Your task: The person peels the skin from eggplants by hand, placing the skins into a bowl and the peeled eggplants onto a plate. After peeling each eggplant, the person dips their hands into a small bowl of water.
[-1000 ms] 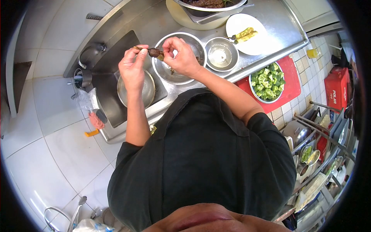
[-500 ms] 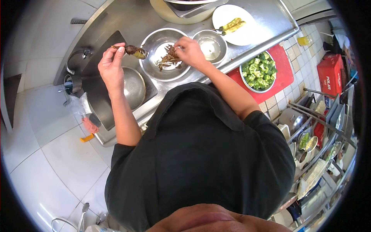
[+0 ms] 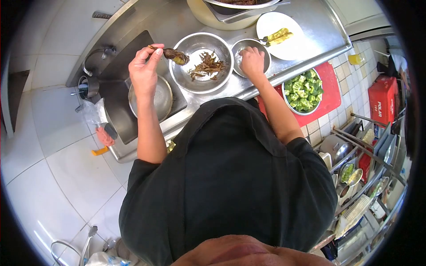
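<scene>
My left hand (image 3: 145, 66) pinches a roasted eggplant (image 3: 177, 56) by its stem end. The eggplant hangs tilted over the left rim of a wide steel bowl (image 3: 174, 76); dark charred skin covers its upper part, and yellow-green flesh shows lower down. Strips of brown peel (image 3: 207, 66) lie in that bowl. My right hand (image 3: 253, 63) reaches into a smaller steel bowl (image 3: 267, 66), fingers pointing down and slightly apart, with the tips partly hidden. Peeled yellow-green eggplants (image 3: 279, 36) rest on a white plate (image 3: 290, 51) at the right.
Left of the bowls is a steel sink (image 3: 120, 117) with a round pan (image 3: 157, 99) in it and a faucet (image 3: 95, 57) behind. A bowl of broccoli (image 3: 304, 91) stands on a red board (image 3: 332, 88) at the right. A large pale tub (image 3: 202, 15) sits at the back.
My right hand has moved right, from above the peel in the wide bowl into the smaller bowl. My left hand still holds the eggplant. The whole view has shifted slightly.
</scene>
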The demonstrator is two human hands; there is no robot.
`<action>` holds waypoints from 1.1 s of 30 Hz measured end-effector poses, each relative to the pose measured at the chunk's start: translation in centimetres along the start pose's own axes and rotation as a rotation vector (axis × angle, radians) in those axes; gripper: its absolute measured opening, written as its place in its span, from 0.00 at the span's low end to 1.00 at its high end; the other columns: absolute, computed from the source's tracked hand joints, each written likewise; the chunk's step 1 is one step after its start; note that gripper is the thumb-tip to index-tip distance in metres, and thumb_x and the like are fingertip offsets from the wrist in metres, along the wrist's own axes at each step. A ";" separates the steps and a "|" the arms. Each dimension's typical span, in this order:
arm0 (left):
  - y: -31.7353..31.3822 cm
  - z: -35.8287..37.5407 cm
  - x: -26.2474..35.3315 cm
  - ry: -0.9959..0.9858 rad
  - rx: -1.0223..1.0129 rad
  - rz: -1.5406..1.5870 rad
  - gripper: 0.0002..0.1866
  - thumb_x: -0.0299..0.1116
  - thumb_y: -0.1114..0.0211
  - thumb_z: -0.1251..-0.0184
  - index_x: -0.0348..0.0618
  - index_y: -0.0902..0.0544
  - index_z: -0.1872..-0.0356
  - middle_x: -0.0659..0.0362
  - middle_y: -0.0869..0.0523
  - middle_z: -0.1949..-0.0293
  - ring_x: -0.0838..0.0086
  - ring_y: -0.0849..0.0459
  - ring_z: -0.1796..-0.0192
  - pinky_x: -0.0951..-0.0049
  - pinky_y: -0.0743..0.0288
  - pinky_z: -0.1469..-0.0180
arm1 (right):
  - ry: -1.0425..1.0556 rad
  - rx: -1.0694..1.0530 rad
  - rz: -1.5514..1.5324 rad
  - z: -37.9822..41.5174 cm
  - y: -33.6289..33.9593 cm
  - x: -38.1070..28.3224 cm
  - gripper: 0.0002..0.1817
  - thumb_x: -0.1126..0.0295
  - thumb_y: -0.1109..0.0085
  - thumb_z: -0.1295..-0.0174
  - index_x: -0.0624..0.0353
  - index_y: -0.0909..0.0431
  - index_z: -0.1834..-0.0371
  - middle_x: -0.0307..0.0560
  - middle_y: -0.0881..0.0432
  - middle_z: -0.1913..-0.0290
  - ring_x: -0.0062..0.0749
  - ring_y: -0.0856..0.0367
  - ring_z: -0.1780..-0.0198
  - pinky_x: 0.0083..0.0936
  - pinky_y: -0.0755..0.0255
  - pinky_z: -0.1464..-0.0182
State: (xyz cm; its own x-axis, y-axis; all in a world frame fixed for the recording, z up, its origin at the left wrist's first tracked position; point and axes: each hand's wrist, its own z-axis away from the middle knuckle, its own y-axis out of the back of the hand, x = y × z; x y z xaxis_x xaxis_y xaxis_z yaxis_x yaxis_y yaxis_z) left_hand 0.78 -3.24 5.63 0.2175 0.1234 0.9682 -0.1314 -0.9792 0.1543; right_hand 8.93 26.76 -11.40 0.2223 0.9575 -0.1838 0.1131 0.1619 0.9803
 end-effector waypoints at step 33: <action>-0.6 0.3 0.5 -0.003 0.033 0.034 0.03 0.25 0.32 0.33 0.35 0.14 0.65 0.59 0.12 0.57 0.79 0.20 0.54 0.75 0.29 0.45 | 0.250 0.265 -1.096 -1.4 5.4 -11.9 0.06 0.68 0.36 0.42 0.59 0.15 0.67 0.46 0.15 0.67 0.42 0.18 0.62 0.35 0.30 0.55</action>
State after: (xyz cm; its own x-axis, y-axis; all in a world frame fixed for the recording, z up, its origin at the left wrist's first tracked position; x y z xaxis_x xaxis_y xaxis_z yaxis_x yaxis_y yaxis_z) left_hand 1.29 -2.60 5.97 0.2163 0.0893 0.9722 -0.1068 -0.9877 0.1145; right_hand 5.50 16.55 -3.79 -0.3154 0.3595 -0.8782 0.3328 0.9086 0.2525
